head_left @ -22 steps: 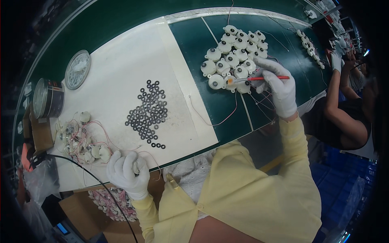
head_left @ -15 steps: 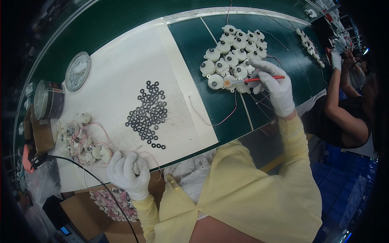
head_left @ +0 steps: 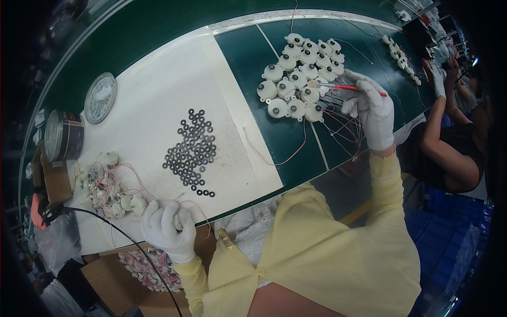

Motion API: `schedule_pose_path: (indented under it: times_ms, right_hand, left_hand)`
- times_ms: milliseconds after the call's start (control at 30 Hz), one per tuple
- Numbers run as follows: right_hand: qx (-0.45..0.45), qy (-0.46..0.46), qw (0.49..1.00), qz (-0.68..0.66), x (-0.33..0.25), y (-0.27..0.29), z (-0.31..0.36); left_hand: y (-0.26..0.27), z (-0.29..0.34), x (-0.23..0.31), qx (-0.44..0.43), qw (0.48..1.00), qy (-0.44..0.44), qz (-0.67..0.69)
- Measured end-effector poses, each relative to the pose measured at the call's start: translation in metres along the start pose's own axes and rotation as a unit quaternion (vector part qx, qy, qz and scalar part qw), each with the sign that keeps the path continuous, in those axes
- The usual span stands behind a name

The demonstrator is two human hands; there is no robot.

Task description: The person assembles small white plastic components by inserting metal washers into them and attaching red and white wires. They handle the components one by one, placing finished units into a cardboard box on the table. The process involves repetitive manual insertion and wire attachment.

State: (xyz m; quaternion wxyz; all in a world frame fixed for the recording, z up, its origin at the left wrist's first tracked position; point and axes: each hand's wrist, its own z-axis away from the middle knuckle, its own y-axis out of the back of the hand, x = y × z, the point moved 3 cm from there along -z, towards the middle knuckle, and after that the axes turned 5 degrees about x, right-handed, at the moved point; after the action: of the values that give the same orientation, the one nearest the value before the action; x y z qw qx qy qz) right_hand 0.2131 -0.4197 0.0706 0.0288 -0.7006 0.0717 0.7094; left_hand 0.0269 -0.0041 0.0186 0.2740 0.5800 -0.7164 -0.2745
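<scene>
My gloved right hand (head_left: 374, 108) pinches a red-handled brush (head_left: 346, 87) at the right of the table. Its bristles reach over a cluster of round white motors (head_left: 285, 87) with dark centres, which lie close together on the green surface. Pink and white wires (head_left: 343, 124) trail from the motors below that hand. At the table's near edge, my gloved left hand (head_left: 168, 227) is closed, fingers curled around a small pale thing that mostly hides in the palm. More motors with tangled wires (head_left: 108, 187) lie beside it.
Many small black rings (head_left: 193, 145) are spread over the white sheet (head_left: 153, 90). A round dish (head_left: 100, 98) and a tin (head_left: 64, 134) stand at the left. Below the edge sits a carton (head_left: 108, 274) of wired parts, crossed by a black cable (head_left: 132, 238). A co-worker's arm (head_left: 435, 113) is at the right.
My right hand has moved right and slightly up with the brush, whose tip has shifted from a front motor to one farther back. My left hand stays nearly in place.
</scene>
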Motion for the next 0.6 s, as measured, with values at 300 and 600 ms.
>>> schedule_pose_path:
  times_ms: [300, 600]
  right_hand:
    - [0.019, -0.011, 0.998, 0.066, 0.009, -0.003, -0.008]
    - [0.037, -0.002, 0.997, 0.074, 0.008, -0.005, -0.010]
  left_hand:
    - [0.000, 0.000, 0.000, 0.000, 1.000, 0.002, -0.006]
    - [0.000, 0.000, 0.000, -0.001, 1.000, 0.000, -0.008]
